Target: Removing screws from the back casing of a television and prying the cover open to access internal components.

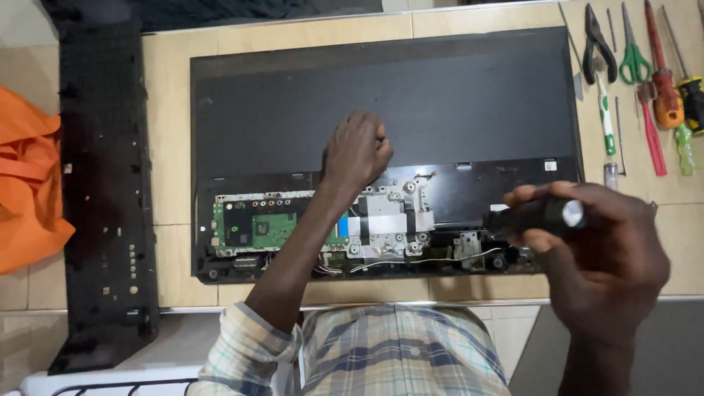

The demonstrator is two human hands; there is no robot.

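Lying sideways in the right hand [609, 257], black torch [539, 216] points right

The television panel [381, 103] has a matt dark plastic back, its green circuit board [257, 227] sits beside dull silvery metal brackets [389, 220], the torch [539, 216] looks smooth black, and the floor [169, 147] is glossy beige tile.

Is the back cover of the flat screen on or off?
Off along the lower part: the flat screen lies face down, its green circuit board and metal plate exposed. A long black panel lies apart beside it.
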